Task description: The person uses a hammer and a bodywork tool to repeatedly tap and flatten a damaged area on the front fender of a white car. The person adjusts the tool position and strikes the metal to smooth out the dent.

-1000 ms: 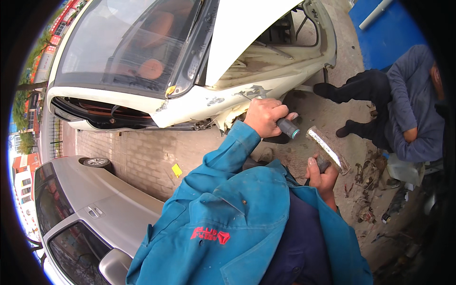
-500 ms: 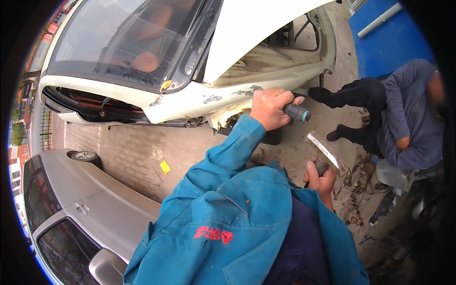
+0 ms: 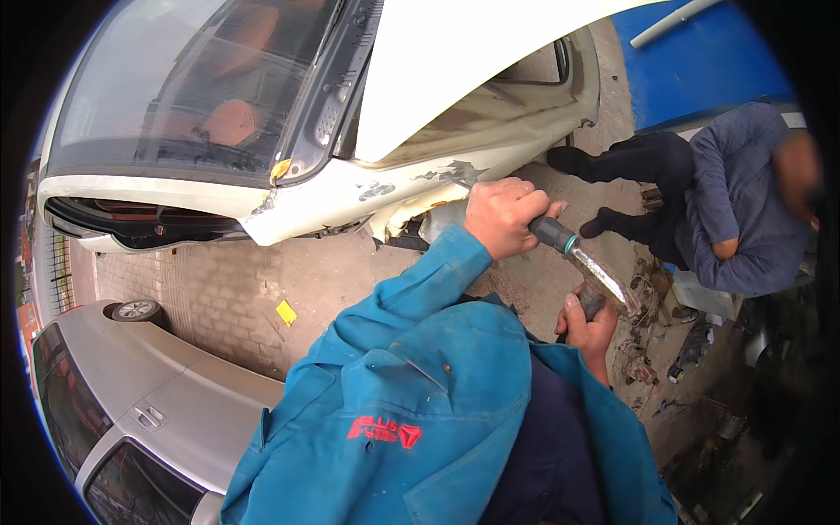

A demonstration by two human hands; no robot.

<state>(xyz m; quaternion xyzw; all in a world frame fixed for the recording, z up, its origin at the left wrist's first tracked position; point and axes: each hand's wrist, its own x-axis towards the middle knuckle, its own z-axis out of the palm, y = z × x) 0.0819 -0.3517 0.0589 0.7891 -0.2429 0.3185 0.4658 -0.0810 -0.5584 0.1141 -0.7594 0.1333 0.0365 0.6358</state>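
Observation:
My left hand [image 3: 503, 217] is closed around the dark grey handle of a screwdriver [image 3: 551, 234] with a teal ring near its butt. Its thin shank comes out past my knuckles toward the scraped, cream-white body panel [image 3: 350, 197] of a car. In my closed right hand [image 3: 592, 332] is the dark grip of a hammer [image 3: 604, 280]. One end of the hammer's shiny, worn metal head meets the butt of the screwdriver handle, or nearly so. Whether the screwdriver's tip touches the panel I cannot tell.
The car's raised white hood [image 3: 455, 70] stands beyond my hands. A person with folded arms [image 3: 739, 201] stands at the right by a blue panel [image 3: 700, 70]. Scrap parts [image 3: 643, 350] litter the ground there. A silver car [image 3: 184, 385] is parked at the left; a yellow card [image 3: 286, 312] lies on the paving.
The hammer head and the screwdriver butt, apart before, now come together. My left hand has hardly moved, and the screwdriver's butt tilts lower. The whole view has shifted slightly.

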